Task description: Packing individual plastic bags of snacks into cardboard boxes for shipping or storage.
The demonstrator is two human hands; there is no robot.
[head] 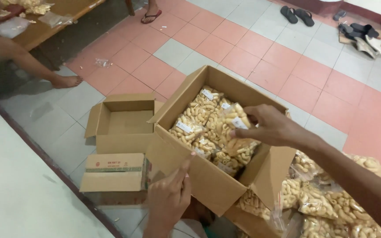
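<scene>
A large open cardboard box tilts toward me, packed with several clear bags of pale curled snacks. My right hand reaches over its right side and grips one snack bag by its top, holding it above the other bags inside. My left hand rests against the near wall of the box, fingers together, thumb near the rim.
A smaller empty cardboard box stands open to the left, with a flap spread in front. A pile of snack bags lies at lower right. Another person's bare leg and foot rest on the tiled floor at upper left. Sandals lie far back.
</scene>
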